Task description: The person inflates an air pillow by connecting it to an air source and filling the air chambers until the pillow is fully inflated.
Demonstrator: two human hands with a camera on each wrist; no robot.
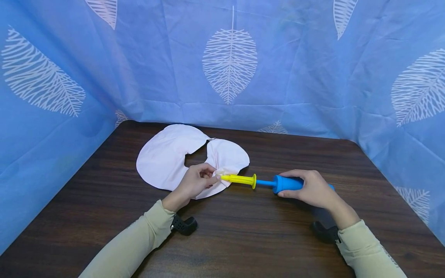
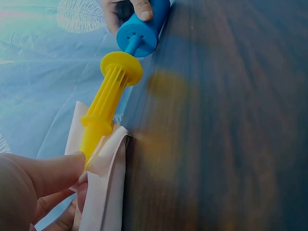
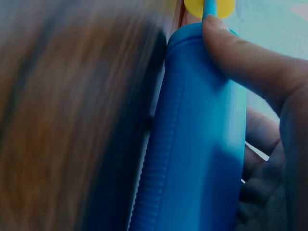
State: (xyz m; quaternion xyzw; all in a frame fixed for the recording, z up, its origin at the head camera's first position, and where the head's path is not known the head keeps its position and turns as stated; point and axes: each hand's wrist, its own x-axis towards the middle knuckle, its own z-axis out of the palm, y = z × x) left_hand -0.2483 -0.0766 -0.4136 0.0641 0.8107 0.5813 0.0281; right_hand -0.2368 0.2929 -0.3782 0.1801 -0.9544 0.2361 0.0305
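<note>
Blue leaf-print curtain (image 1: 295,65) behind table (image 1: 257,235)

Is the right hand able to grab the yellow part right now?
Probably not while the right hand grips the blue pump. If it let go, likely yes: the yellow part is near, and the left hand covers only its tip.

From the head, the counter (image 1: 226,239) is looked down on, toward twelve o'clock. The yellow nozzle (image 2: 108,94) is shared by both close wrist views: at ten o'clock left, one o'clock right.
</note>
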